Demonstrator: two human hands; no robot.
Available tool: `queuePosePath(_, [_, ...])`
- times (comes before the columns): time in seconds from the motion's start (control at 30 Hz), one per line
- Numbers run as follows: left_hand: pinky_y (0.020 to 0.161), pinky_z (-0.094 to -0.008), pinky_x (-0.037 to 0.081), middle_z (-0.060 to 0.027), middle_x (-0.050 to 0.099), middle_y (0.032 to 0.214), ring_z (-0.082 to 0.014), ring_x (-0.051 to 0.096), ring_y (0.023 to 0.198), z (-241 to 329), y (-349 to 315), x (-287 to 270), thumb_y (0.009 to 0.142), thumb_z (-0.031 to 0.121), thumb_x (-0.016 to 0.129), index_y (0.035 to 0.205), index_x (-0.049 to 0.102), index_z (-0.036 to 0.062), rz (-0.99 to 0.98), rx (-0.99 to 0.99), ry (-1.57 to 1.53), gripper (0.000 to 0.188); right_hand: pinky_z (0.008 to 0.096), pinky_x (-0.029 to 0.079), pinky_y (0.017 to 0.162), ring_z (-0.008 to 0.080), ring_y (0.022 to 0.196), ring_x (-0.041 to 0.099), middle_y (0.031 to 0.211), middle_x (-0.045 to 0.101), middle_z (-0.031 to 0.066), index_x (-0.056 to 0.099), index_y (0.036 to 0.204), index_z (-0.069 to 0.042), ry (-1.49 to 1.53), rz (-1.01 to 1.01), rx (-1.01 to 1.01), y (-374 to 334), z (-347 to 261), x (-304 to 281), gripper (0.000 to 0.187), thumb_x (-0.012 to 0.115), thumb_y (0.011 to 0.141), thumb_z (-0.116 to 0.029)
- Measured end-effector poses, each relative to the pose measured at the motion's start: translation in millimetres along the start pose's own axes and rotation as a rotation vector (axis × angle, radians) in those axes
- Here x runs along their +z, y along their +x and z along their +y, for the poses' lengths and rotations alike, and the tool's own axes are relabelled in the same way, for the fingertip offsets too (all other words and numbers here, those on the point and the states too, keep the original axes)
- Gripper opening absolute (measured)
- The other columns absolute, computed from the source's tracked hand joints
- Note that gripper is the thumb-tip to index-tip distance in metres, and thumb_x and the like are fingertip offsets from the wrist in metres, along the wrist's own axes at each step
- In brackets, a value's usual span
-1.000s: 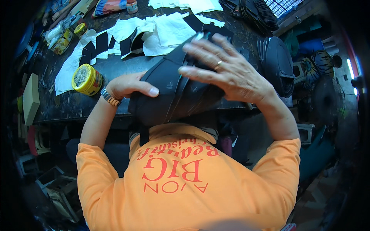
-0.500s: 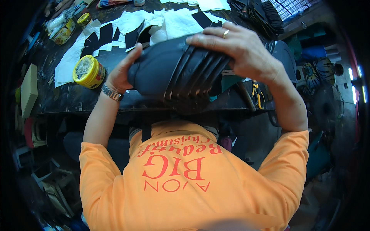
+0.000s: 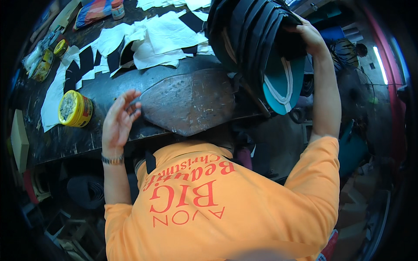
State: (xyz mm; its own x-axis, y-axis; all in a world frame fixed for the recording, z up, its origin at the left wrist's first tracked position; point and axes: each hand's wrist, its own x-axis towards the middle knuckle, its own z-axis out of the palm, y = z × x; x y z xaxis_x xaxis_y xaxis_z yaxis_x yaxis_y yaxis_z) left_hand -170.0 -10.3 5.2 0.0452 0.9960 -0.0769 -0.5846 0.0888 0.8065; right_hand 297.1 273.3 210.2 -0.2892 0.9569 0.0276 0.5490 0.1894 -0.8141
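Observation:
My right hand grips the rim of a stack of nested black caps, tipped up at the upper right. The caps' several edges show as parallel curves. Below them hangs a teal inner face with a white tape seam. Some of my right fingers are hidden at the rim. My left hand is open and empty, with fingers loosely bent and apart, near the left end of a worn, pointed dark board on the table. A wristwatch is on my left wrist.
A yellow tub stands left of my left hand on the dark table. White sheets and black pieces lie across the back. A smaller yellow tub and a red-lidded jar stand farther off.
My left hand has let go of the cap stack and moved down and left. My right hand has tipped the stack up and to the right, uncovering the board and the teal inner face.

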Motion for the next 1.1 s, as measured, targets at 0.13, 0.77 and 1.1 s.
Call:
queuePosePath(0.13, [0.092, -0.0280, 0.051, -0.0083, 0.063, 0.129, -0.0111, 0.061, 0.105, -26, -21, 12, 0.104, 0.023, 0.055, 0.133, 0.058, 0.0030, 0.016, -0.082, -0.012, 0.035, 0.0455, 0.056, 0.095, 0.0305, 0.104, 0.069, 0.117, 0.070, 0.0149, 0.062, 0.131, -0.010, 0.017, 0.147, 0.250, 39, 56, -21, 0.045, 0.065, 0.086, -0.012])
queuePosePath(0.77, [0.093, -0.0244, 0.046, -0.0022, 0.064, 0.115, -0.0089, 0.058, 0.105, -37, -24, 49, 0.097, 0.003, 0.063, 0.121, 0.066, 0.0011, 0.126, 0.043, 0.607, 0.025, 0.0446, 0.051, 0.097, 0.0345, 0.114, 0.064, 0.126, 0.066, 0.0188, 0.068, 0.125, -0.007, -0.482, 0.204, -0.295, -50, 84, 101, 0.060, 0.077, 0.083, -0.049])
queuePosePath(1.1, [0.088, -0.0227, 0.047, -0.0022, 0.061, 0.117, -0.0080, 0.059, 0.100, -39, -16, 65, 0.097, 0.000, 0.063, 0.118, 0.067, -0.0006, -0.021, 0.125, 0.621, 0.021, 0.0457, 0.056, 0.083, 0.0420, 0.092, 0.069, 0.104, 0.069, 0.0260, 0.062, 0.123, 0.002, -0.667, 0.447, -0.244, -88, 88, 127, 0.034, 0.051, 0.093, -0.008])
